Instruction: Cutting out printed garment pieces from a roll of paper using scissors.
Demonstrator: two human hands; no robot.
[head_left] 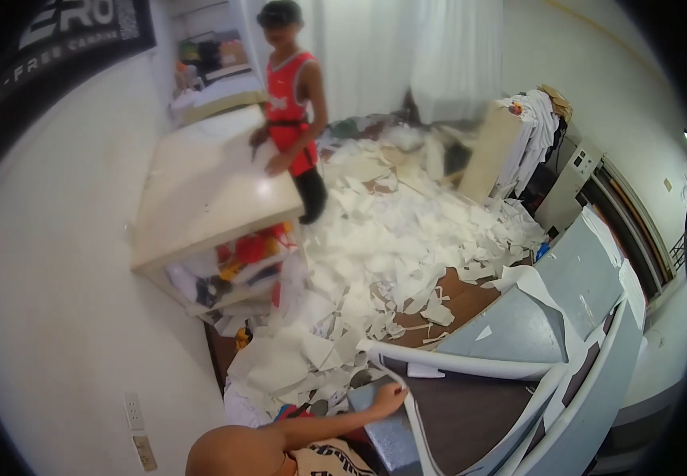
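My left arm reaches in from the lower edge. My left hand [391,398] is closed on a white edging strip [418,424], its fingers pinched together. The strip curves along the side of a dark grey-brown sheet [470,412]. Behind the sheet lies a rolled white paper edge [470,366]. A grey-blue panel [384,420] lies just below my hand. Larger grey-blue sheets [518,325] with white torn edges bend away at the right. My right hand is not visible.
A large heap of white paper scraps [391,230] covers the brown floor. Another person [289,103] in a red sleeveless top stands at a cream table [208,186], shelves with coloured cloth beneath. White garments [526,135] hang over a cream board at the back right.
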